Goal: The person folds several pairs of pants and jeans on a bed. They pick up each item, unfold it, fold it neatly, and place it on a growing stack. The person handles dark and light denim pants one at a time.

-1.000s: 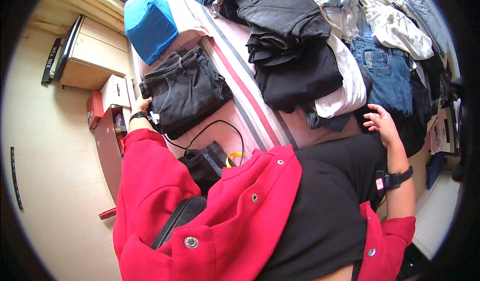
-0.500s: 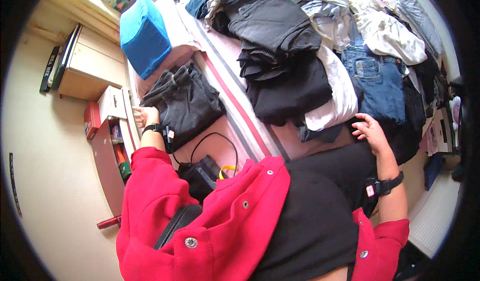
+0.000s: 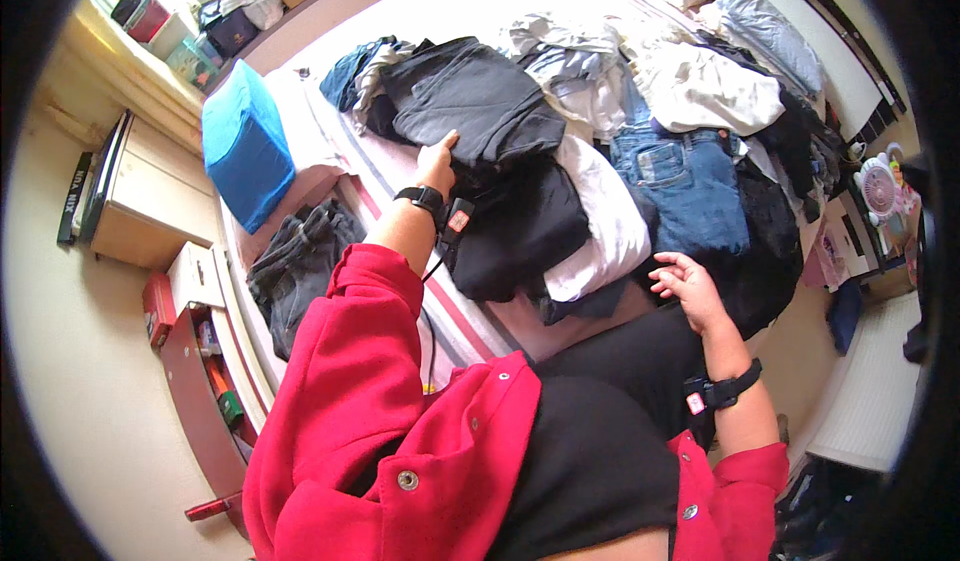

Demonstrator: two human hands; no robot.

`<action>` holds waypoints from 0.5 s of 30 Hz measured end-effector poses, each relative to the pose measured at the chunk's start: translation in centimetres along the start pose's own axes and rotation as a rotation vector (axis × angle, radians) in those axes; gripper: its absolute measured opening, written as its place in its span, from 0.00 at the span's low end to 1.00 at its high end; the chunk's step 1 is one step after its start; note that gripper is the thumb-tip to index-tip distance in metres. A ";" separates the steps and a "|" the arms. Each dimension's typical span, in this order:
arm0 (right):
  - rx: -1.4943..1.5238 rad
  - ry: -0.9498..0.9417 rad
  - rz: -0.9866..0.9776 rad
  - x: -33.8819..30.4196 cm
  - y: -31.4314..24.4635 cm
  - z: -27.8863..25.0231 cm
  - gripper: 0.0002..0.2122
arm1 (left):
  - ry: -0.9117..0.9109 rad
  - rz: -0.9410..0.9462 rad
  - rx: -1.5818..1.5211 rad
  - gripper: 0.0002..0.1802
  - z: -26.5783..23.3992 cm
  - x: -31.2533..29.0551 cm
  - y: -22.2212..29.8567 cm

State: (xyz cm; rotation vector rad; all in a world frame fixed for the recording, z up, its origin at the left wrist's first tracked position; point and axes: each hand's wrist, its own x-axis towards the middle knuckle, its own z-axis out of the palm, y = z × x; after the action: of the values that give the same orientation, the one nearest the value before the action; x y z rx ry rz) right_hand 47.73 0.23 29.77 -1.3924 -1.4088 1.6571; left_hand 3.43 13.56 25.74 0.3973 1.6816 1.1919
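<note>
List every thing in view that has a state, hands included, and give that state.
Left hand: at the edge of the dark grey trousers; grip unclear
Right hand: empty, fingers loosely curled
Dark grey trousers: folded, atop a black garment
Blue jeans: patch pocket facing up
White top: crumpled
Red jacket: unfastened, front open
Small fan: on or off, cannot tell

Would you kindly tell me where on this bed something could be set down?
The white bedding beyond the grey trousers looks bare. A narrow striped strip shows between the dark jeans and black pile, partly under the left forearm. Blue jeans and white garments crowd the right side.
</note>
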 end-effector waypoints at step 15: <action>0.150 0.072 -0.056 -0.6 -3.6 -0.7 0.25 | -0.142 1.240 0.409 0.17 9.4 -9.6 17.1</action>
State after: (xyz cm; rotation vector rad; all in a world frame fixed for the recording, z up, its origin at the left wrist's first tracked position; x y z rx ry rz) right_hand 47.81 1.02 33.41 -1.3032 -1.2460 1.6252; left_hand 11.32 19.43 45.11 1.9163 1.5041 1.5562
